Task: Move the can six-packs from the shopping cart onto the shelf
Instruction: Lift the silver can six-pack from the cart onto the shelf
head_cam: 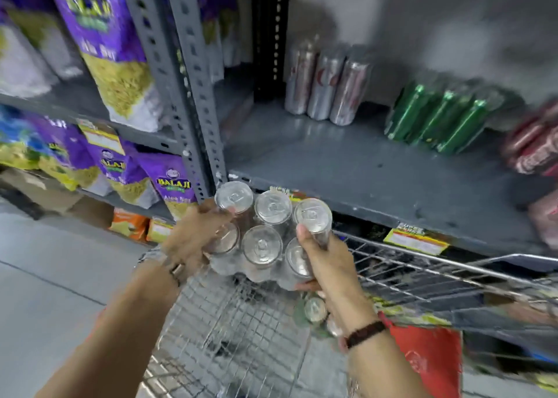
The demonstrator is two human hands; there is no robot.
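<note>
A shrink-wrapped six-pack of silver-topped cans (265,231) hangs in the air above the wire shopping cart (241,322), just below the front edge of the grey metal shelf (347,162). My left hand (193,234) grips its left side. My right hand (326,261) wraps around its right side, thumb on a can. Three packs stand on the shelf: a silver six-pack (326,86) at the back, a green six-pack (437,116) to its right, and a red six-pack (534,144) at the right edge. Further can tops (315,308) show inside the cart under my right wrist.
A perforated grey upright post (193,95) splits the shelving. Left of it hang purple snack bags (102,35) on two levels. Yellow price tags (416,240) line the shelf edge. A red bag (428,358) sits in the cart at the right. Grey floor lies at left.
</note>
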